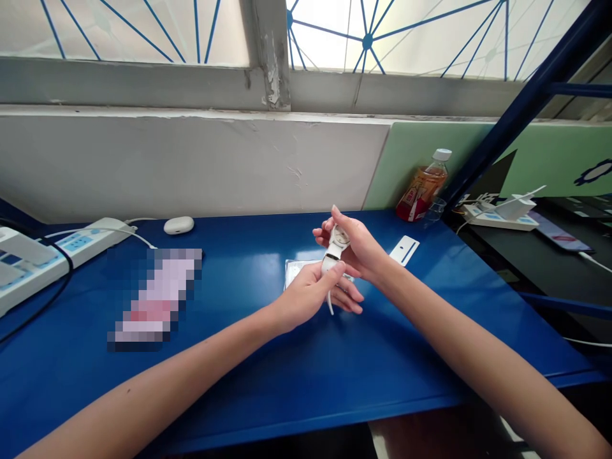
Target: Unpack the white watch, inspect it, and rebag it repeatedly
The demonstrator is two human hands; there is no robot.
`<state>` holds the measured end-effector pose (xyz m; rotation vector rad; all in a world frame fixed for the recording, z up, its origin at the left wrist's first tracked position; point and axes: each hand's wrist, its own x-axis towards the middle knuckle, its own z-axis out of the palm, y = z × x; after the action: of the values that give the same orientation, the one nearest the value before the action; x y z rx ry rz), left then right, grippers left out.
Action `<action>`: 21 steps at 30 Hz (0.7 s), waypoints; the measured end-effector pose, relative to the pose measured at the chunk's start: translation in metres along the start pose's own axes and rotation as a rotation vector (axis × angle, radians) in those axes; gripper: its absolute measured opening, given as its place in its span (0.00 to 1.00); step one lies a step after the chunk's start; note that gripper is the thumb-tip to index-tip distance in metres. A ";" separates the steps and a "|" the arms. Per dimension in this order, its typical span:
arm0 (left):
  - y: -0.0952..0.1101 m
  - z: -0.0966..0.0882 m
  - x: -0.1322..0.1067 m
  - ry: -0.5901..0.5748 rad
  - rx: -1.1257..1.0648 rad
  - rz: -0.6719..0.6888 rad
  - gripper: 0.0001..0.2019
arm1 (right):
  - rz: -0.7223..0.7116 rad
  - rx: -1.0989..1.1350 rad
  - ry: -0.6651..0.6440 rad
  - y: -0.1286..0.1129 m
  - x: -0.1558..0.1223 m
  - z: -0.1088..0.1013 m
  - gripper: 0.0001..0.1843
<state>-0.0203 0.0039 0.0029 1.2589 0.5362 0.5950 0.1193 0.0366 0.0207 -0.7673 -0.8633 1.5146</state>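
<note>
A white wristwatch (340,237) with a pale strap is held up above the blue desk, between both my hands. My left hand (308,290) grips the lower strap, its thumb pressed on the band, and the strap's tail hangs below. With my right hand (361,245) I hold the watch near its round case, fingers curled behind it. Under my hands lies a flat, clear-and-white packet (292,271), partly covered by my left hand. A white card with a slot (405,250) rests on the desk just beyond my right wrist.
On the left are a white power strip (81,252) with cables, a blurred-out phone (160,296) and a white earbud case (178,225). A drink bottle (423,185) stands at the back right, by a slanted blue bar (516,121). Another power strip (502,217) lies farther right.
</note>
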 end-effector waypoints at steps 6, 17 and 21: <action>-0.007 -0.009 0.000 0.029 -0.115 -0.088 0.19 | 0.269 0.336 -0.137 0.010 -0.007 0.005 0.26; -0.007 -0.013 -0.003 -0.123 -0.394 -0.248 0.16 | 0.282 0.234 -0.254 0.013 -0.008 -0.015 0.22; -0.007 -0.011 -0.003 -0.094 -0.400 -0.285 0.18 | 0.286 0.223 -0.309 0.009 -0.009 -0.014 0.29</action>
<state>-0.0288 0.0079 -0.0062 0.8095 0.4794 0.3766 0.1279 0.0285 0.0055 -0.5139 -0.8142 1.9842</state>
